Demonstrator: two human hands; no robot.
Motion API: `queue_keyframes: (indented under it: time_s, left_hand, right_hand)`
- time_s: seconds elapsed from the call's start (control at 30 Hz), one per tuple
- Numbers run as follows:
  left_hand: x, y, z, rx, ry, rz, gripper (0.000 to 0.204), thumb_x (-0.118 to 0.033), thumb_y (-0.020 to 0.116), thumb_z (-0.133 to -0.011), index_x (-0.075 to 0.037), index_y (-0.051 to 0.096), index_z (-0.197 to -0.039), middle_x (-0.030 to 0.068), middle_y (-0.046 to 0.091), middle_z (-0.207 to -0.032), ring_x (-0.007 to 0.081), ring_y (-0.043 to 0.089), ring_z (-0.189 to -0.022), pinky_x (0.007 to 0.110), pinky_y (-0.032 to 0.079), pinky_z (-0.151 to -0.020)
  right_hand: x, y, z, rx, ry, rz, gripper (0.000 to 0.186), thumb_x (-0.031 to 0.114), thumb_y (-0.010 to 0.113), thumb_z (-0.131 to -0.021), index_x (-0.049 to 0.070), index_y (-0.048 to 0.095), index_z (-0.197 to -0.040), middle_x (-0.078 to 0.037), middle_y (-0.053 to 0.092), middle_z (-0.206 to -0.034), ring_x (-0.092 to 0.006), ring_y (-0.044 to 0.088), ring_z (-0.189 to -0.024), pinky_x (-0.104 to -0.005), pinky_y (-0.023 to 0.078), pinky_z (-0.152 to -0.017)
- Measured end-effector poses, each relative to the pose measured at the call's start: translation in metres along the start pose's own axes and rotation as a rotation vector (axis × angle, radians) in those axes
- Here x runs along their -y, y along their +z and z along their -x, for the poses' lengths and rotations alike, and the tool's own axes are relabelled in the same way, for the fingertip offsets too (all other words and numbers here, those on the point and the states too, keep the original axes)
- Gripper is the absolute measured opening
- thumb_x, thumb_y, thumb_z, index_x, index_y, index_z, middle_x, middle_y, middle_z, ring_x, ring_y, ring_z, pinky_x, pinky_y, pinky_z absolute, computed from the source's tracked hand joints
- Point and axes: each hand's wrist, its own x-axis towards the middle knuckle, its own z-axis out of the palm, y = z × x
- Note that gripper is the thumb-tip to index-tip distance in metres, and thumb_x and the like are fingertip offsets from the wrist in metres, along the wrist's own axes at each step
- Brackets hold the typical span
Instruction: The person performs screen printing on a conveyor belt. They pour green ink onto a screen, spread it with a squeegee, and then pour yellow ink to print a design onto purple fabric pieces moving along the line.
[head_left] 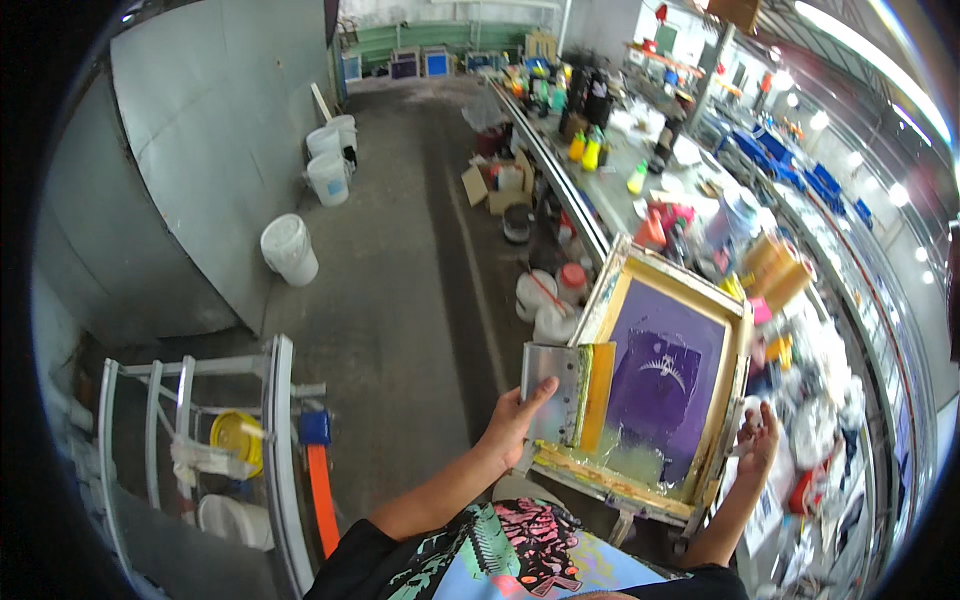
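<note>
My left hand (518, 420) is closed round the metal holder of a squeegee (597, 398), its thumb lying on the plate. The squeegee's yellow-orange blade stands upright over the left edge of a screen printing frame (738, 362). That frame has a worn, pale wooden border around a purple mesh with a light fan-like design, and smears show near its lower end. Just beyond the frame's right edge, my right hand (757, 440) is raised with its fingers apart and slightly bent, holding nothing that I can see.
A long workbench (622, 195) on the right carries bottles, brown tape rolls (775, 268) and plastic bags. White buckets (289, 249) stand along the grey metal wall. At lower left is a metal rack (282, 460) with a yellow bucket (238, 444). Cardboard boxes (505, 185) and tubs sit beneath the bench.
</note>
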Motion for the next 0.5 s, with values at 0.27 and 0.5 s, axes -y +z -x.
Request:
queue_keyframes:
  time_s: [0.27, 0.5]
  left_hand:
    - [-0.165, -0.060, -0.220, -0.154, 0.186, 0.024, 0.051, -0.043, 0.082, -0.088, -0.001, 0.068, -0.114, 0.0040, 0.070, -0.105, 0.0125, 0.067, -0.090, 0.030, 0.054, -0.082]
    - [-0.309, -0.146, -0.391, -0.257, 0.223, 0.174, 0.055, -0.043, 0.081, -0.089, 0.000, 0.065, -0.119, 0.0054, 0.070, -0.107, 0.0140, 0.068, -0.092, 0.032, 0.055, -0.084]
  right_hand:
    - [-0.090, 0.291, -0.206, 0.276, 0.047, 0.016, 0.027, 0.027, 0.066, -0.098, 0.011, 0.065, -0.120, -0.008, 0.072, -0.097, -0.0091, 0.056, -0.059, -0.0218, 0.048, -0.055]
    - [-0.186, 0.565, -0.329, 0.427, 0.102, 0.129, 0.022, 0.026, 0.069, -0.097, 0.012, 0.066, -0.114, -0.009, 0.070, -0.089, -0.0081, 0.053, -0.057, -0.0212, 0.042, -0.051]
